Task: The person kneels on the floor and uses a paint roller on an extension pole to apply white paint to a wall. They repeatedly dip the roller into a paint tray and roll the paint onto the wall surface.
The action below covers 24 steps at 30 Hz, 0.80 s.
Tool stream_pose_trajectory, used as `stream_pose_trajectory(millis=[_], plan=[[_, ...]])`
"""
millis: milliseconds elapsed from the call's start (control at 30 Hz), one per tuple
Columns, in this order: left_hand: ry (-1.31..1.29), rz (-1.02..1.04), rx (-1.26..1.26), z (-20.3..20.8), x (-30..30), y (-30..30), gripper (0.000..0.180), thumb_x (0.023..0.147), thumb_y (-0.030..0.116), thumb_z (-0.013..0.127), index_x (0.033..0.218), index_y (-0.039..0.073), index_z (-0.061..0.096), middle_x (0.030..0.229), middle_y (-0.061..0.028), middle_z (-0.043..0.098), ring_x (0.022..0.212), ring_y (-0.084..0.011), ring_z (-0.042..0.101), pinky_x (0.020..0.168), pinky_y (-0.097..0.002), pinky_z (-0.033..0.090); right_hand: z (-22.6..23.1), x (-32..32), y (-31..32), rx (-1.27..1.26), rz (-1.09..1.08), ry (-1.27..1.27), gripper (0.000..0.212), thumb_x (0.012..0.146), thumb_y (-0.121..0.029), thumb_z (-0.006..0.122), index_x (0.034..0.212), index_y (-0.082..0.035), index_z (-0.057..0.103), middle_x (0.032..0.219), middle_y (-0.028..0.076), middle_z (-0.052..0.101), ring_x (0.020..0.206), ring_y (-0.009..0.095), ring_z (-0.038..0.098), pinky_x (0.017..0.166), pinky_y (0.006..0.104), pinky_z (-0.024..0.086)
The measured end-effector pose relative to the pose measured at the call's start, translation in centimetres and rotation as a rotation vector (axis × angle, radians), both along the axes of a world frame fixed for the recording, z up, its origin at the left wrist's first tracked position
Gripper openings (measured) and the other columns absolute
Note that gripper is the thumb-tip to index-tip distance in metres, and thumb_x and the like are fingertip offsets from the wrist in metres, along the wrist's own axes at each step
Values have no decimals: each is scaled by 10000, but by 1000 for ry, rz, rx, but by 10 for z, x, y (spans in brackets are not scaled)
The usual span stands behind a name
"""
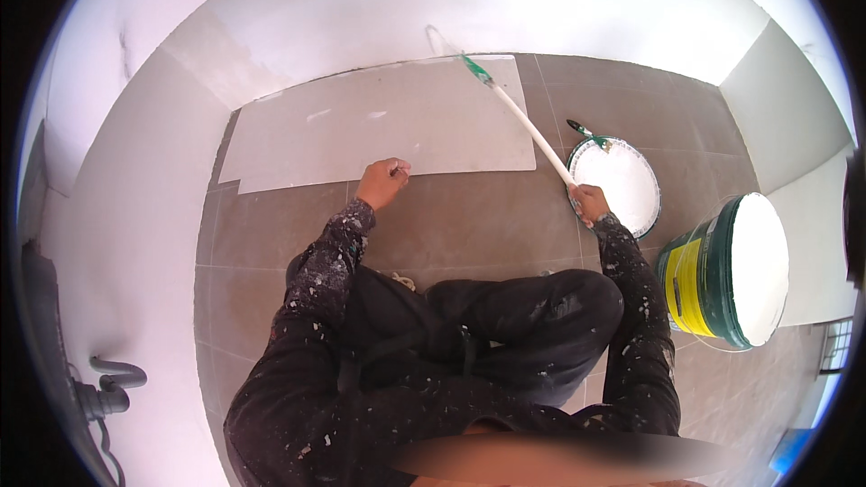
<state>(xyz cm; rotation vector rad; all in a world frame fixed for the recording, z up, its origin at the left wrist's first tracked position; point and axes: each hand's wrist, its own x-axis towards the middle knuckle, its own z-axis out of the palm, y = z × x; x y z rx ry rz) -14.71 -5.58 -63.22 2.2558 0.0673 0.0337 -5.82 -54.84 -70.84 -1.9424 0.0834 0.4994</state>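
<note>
My right hand point(591, 205) is gripping a long white-and-green pole point(532, 133) right of the whitish rectangular sheet point(361, 131); left hand point(382, 184) is curling closed near it.

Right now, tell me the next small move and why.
Probably bring the left hand to the pole to steady it: only the right hand holds it, near one end, while the other end extends toward the wall. No tool shows in the left.

Sheet point(388, 140) upper centre, bucket point(688, 284) right
Container point(627, 185) between them, brush point(588, 133) on its upper-left rim; pole point(532, 129) slants from right hand point(591, 205) to upper centre.
</note>
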Motion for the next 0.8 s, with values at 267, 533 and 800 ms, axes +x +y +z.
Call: stream_pose_trajectory(millis=[267, 533, 800], plan=[[-26, 74, -15, -5, -5, 9, 281, 914, 173, 612, 1082, -31, 706, 815, -79, 729, 726, -135, 685, 710, -279, 535, -14, -4, -47, -44, -198, 28, 391, 957, -443, 635, 821, -77, 650, 518, -3, 454, 347, 114, 392, 319, 310, 276], [-26, -3, 5, 2, 0, -3, 288, 936, 178, 614, 1105, -41, 692, 823, -58, 712, 744, -110, 661, 718, -268, 526, -6, -11, -102, -37, -167, 16, 415, 979, -455, 604, 866, -58, 635, 503, 0, 440, 318, 110, 353, 302, 308, 265], [-32, 5, -12, 10, -3, -4, 294, 917, 207, 636, 1097, -14, 705, 862, -94, 735, 796, -147, 692, 761, -284, 533, 0, 10, -55, -43, -56, 52, 407, 994, -433, 585, 862, -50, 627, 514, -5, 435, 328, 101, 352, 304, 303, 273]])
